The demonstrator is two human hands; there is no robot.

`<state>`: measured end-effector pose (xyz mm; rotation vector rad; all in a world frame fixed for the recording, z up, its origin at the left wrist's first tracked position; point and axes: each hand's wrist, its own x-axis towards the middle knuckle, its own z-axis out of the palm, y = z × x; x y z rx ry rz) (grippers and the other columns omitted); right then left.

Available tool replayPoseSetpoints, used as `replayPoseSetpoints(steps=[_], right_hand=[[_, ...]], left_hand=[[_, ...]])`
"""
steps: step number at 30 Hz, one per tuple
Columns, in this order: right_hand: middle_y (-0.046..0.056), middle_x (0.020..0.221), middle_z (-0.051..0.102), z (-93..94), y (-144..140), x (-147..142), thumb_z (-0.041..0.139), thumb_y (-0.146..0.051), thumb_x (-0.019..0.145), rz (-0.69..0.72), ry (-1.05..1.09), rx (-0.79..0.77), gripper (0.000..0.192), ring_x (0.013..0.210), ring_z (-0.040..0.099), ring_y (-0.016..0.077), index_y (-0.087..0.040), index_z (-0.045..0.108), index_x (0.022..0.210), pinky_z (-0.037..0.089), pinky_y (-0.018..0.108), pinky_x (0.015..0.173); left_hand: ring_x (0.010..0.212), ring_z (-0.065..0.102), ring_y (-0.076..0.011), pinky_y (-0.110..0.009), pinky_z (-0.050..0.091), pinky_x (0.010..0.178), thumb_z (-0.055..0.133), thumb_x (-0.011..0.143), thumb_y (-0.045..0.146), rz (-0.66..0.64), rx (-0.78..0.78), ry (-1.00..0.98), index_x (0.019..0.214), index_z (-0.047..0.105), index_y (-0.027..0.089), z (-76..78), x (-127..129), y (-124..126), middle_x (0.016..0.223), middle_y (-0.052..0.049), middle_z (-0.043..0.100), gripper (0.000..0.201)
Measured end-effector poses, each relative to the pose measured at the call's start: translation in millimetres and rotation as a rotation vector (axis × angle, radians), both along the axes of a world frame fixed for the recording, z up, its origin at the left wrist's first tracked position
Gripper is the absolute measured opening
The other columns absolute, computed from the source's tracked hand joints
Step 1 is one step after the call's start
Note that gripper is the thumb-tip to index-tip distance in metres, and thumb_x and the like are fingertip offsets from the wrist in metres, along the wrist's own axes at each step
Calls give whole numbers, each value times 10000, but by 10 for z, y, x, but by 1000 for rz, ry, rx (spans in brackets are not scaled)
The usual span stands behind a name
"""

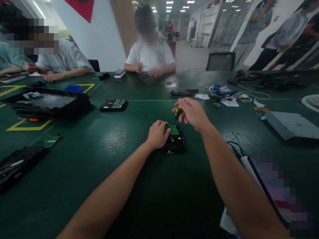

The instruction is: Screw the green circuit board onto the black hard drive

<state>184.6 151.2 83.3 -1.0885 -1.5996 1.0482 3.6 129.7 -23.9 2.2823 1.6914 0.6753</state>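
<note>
A black hard drive (177, 143) with a green circuit board (173, 130) on its upper face lies flat on the table in front of me. My left hand (158, 133) grips its left side, with the thumb resting near the board. Just above the drive's far right corner is my right hand (190, 113), its fingers closed round the yellow and black handle of a screwdriver (177, 112). The tool points down toward the drive; whether its tip touches a screw cannot be made out.
Another hard drive (114, 105) lies farther left, with a black tray (50, 101) beyond it. Drive parts (21, 162) sit at the left edge. To the right are a grey metal box (291, 124), a phone (270, 186) and tangled cables (245, 96). A person (151, 56) sits opposite.
</note>
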Motion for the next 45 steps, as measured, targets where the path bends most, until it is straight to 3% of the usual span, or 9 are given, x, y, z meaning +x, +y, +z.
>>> replayPoseSetpoints(steps=[7,10,15,18,22,27,35,39,45], right_hand=[[17,731,637,0,-16,-15,462,-692,995,48,-3,20,503,543,636,142,-223,625,1071,447,273,458],[13,658,614,3,-14,17,545,-709,948,-55,-134,83,500,569,604,149,-222,652,975,405,279,477],[64,821,710,-2,7,34,661,-603,910,-212,-186,98,391,609,599,148,-217,615,867,413,300,523],[66,935,750,0,8,24,565,-501,983,-154,-139,106,295,535,551,109,-219,619,914,406,298,507],[64,962,750,0,-13,0,456,-598,1024,-27,-101,90,423,494,539,95,-229,660,1052,373,291,465],[11,695,647,-30,-19,-21,412,-705,1004,-18,-87,91,527,496,576,144,-249,658,1102,390,301,467],[50,795,686,-32,32,44,688,-585,894,-250,-267,169,370,631,583,170,-228,612,834,425,336,576],[47,893,726,-43,19,12,606,-527,956,-129,-150,123,299,565,538,131,-236,619,891,404,321,529],[57,932,729,19,-61,-40,450,-666,1006,21,-79,39,491,523,547,112,-242,687,1080,380,302,473]], left_hand=[[1212,583,-311,-466,473,1050,517,1015,432,2,-1,10,1339,606,221,-9,-4,8,1297,-121,603,397],[1207,583,-313,-470,477,1045,515,1017,431,3,-4,11,1336,604,220,-3,-2,5,1298,-122,604,392],[1204,581,-319,-482,481,1035,505,1021,432,0,-7,-3,1335,601,217,6,-2,0,1302,-126,598,392],[1208,580,-318,-482,481,1034,510,1020,434,2,-11,-7,1329,603,231,1,-2,2,1304,-119,597,381],[1210,582,-315,-478,477,1040,516,1018,427,-2,-6,1,1337,598,232,-6,0,5,1301,-117,600,383],[1210,584,-314,-475,477,1043,509,1020,430,8,-4,8,1338,603,228,-4,4,-3,1294,-122,604,388],[1206,580,-318,-484,477,1038,503,1023,431,1,-19,-3,1338,601,224,11,-4,-6,1298,-124,600,390],[1208,579,-318,-484,477,1040,507,1021,426,0,-13,-5,1335,603,226,7,-1,-5,1302,-123,600,384],[1209,581,-317,-486,478,1039,515,1016,424,3,-12,-1,1338,604,240,-10,-7,2,1298,-121,597,382]])
